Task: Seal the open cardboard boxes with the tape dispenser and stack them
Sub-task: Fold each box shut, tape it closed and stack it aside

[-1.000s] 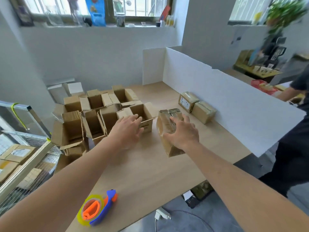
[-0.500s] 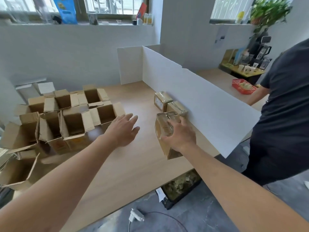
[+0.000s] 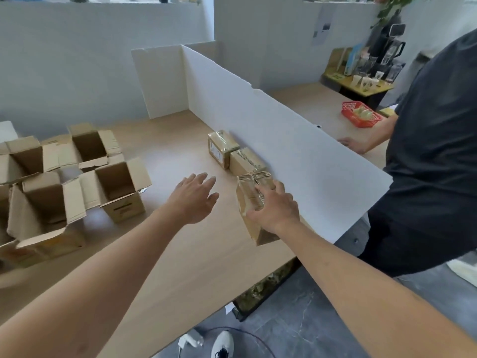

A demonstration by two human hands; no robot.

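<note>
Scanning from the left, I see the open cardboard boxes [image 3: 77, 174] clustered on the table [image 3: 165, 267], flaps up, now pushed further toward the left edge of view than half a second ago, since the camera has swung right and down. The tape dispenser is out of view, as it already was half a second ago. My left hand [image 3: 194, 197] hovers above bare wood, fingers spread and holding nothing, much as before. Next, my right hand [image 3: 273, 210] grips the taped box [image 3: 251, 223], fingers curled over its top; the box looks tilted, and it has come closer to the white divider board [image 3: 284, 140], now just beside the two sealed boxes [image 3: 235, 153] that sit in a row against that board. I cannot tell if it touches the nearer one. Beyond the divider, a red basket [image 3: 360, 117] rests on the far table, and a person in a dark shirt [image 3: 436, 151] stands at the right, one hand on that table.
</note>
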